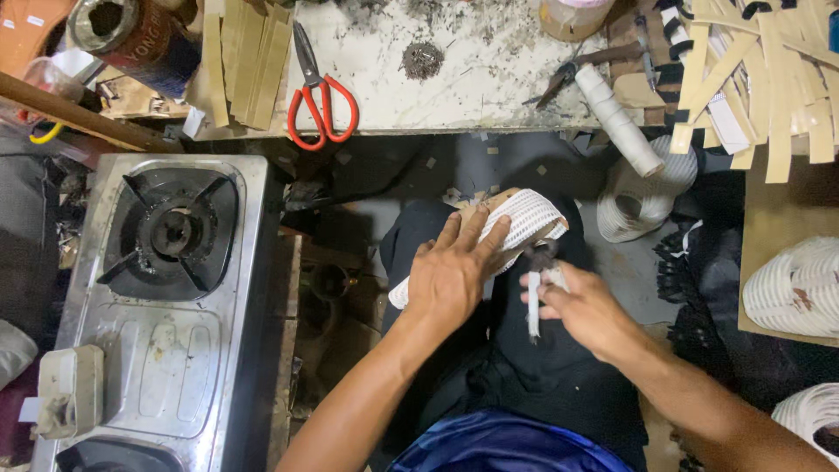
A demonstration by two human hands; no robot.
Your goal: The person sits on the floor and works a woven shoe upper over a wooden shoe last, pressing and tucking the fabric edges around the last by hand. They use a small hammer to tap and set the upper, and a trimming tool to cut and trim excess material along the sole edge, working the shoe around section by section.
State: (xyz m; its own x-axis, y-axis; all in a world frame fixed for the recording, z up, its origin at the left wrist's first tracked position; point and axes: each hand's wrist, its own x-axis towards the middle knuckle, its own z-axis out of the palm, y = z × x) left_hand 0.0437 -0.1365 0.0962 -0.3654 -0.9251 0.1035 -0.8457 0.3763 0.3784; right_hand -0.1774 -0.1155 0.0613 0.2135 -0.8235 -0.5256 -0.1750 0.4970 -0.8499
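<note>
A shoe upper (529,218) of white ribbed woven material, rounded at the toe and fixed to a tan sole piece, lies on the person's knee over dark trousers (524,367). The left hand (450,275) presses flat on it, fingers spread and straight — gripping nothing, just holding it down. The right hand (581,306) is closed around a white-handled tool (534,306) whose dark metal head touches the upper's edge; what kind of tool it is cannot be told.

Just beyond the knee stands a stained, scuffed pale workbench (454,79) with red-handled scissors (322,96) at its front edge, a small heap of dark tacks (423,59), and a stack of tan strips (249,61). A white roll (619,118) leans off the bench's right end, above coils of white ribbed band (642,197). More tan strips (760,79) lie heaped at the far right. To the left sits a steel gas stove (166,306) — dull, smudged, with a black burner grate.
</note>
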